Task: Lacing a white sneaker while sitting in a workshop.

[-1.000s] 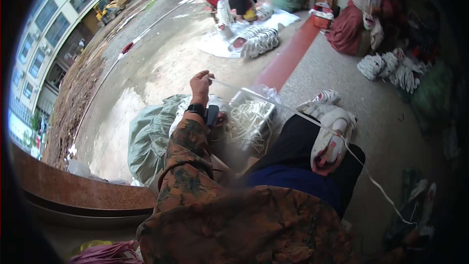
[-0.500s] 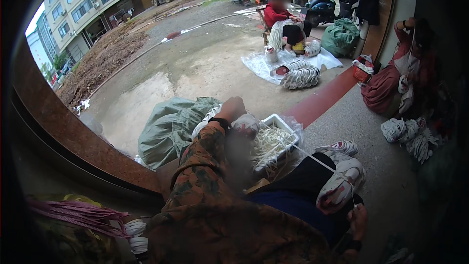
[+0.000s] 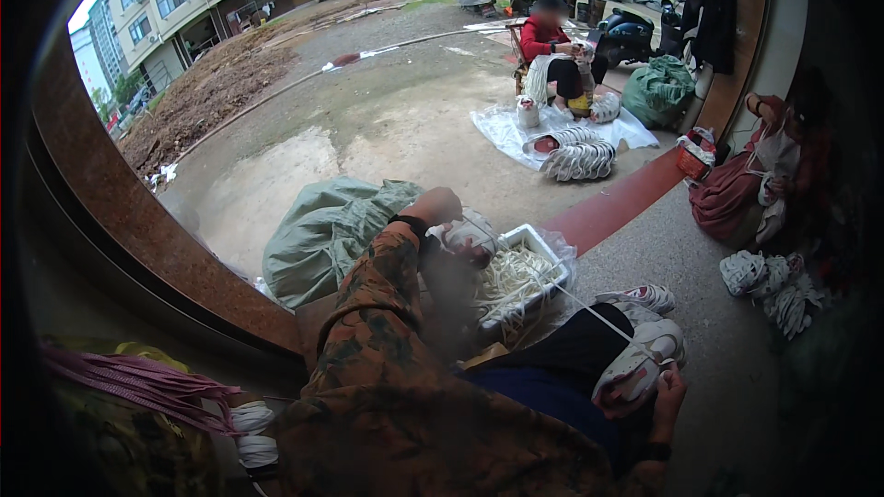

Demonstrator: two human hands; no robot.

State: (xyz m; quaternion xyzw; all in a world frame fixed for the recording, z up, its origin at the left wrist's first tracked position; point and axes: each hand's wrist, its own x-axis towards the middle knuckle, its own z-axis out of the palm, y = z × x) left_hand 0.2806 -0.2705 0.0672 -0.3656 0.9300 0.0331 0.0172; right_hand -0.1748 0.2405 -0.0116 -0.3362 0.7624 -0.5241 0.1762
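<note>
A white shoe upper with reddish parts rests on my lap at the right. At its near edge my right hand is closed, pinching a white shoelace. This lace stretches taut from the upper, across a box of laces, toward my left hand. Raised at arm's length, the left hand is curled closed at the far end of the lace; its fingertips are partly hidden. Just below that hand sit whitish shoe uppers.
A white foam box holds loose laces. Beside it lies a green sack. Pink laces hang at the lower left. More uppers lie past my knee. Two other people sit working, one outside by a plastic sheet, one at right.
My right hand has risen closer to the upper, and less lace shows between them. The left hand stays raised, about where it was. The whole view has shifted slightly.
</note>
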